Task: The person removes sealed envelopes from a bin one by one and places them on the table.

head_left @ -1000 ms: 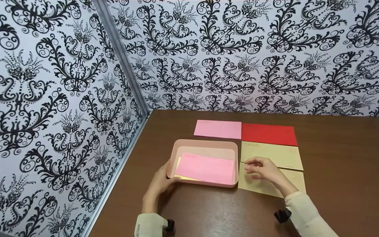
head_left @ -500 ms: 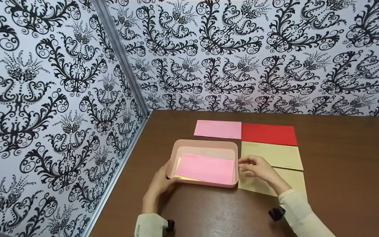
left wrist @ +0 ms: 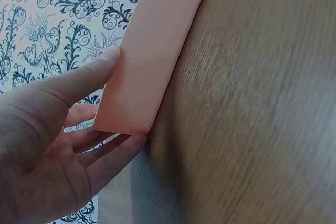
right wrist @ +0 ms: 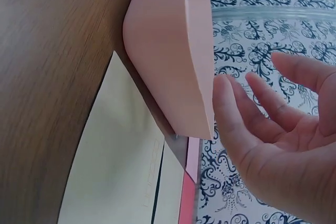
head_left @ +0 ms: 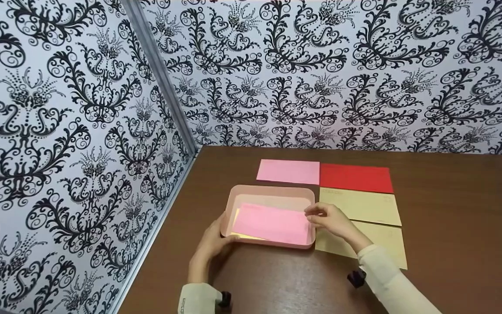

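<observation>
My left hand (head_left: 210, 242) holds the left side of a pink plastic bin (head_left: 273, 190) near its front corner. The left wrist view has the thumb at the bin's rim and the fingers around the corner of its wall (left wrist: 144, 61). A pink envelope (head_left: 270, 222) lies inside the bin, and a yellow edge (head_left: 249, 236) peeks out beneath it. Fingers loosely bent, my right hand (head_left: 333, 221) reaches over the bin's right rim. In the right wrist view that hand (right wrist: 283, 145) is beside the bin's rim with nothing between thumb and fingers.
Behind the bin lies another pink envelope (head_left: 289, 171), with a red one (head_left: 355, 178) beside it. Two beige envelopes (head_left: 360, 204) lie to the bin's right, one nearer than the other. Patterned panels (head_left: 320, 87) border the brown table (head_left: 460, 218) at the back and left.
My right hand has moved left, from above the beige envelopes to over the bin's right rim. The left hand and the bin have stayed put.
</observation>
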Action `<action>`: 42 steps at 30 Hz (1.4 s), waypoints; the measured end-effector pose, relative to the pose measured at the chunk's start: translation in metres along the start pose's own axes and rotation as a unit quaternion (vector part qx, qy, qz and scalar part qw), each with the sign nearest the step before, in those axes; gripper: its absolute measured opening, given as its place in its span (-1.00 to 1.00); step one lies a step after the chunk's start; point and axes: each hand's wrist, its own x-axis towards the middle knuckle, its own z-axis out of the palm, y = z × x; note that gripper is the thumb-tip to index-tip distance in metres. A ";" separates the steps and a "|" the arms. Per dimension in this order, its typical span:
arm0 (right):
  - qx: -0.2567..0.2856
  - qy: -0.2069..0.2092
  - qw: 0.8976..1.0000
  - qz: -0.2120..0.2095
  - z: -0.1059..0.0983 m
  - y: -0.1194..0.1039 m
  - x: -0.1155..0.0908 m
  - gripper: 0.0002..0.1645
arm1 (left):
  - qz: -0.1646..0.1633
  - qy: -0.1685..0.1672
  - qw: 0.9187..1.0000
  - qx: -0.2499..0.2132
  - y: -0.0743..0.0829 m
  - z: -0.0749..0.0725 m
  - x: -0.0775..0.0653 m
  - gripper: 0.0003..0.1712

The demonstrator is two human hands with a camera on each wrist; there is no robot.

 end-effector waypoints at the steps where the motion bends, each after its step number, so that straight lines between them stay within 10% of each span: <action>1: -0.020 0.005 1.000 -0.006 0.001 0.000 0.001 -0.59 | -0.002 0.000 1.000 -0.002 0.000 0.000 0.000 -0.01; 22: -0.336 0.046 0.936 -0.098 0.030 0.006 0.025 -0.73 | 0.002 -0.008 1.000 -0.017 0.000 0.000 0.000 0.03; 42: -0.432 0.026 0.899 -0.073 0.038 0.015 0.031 -0.62 | -0.012 -0.004 1.000 -0.012 0.002 -0.001 -0.001 0.00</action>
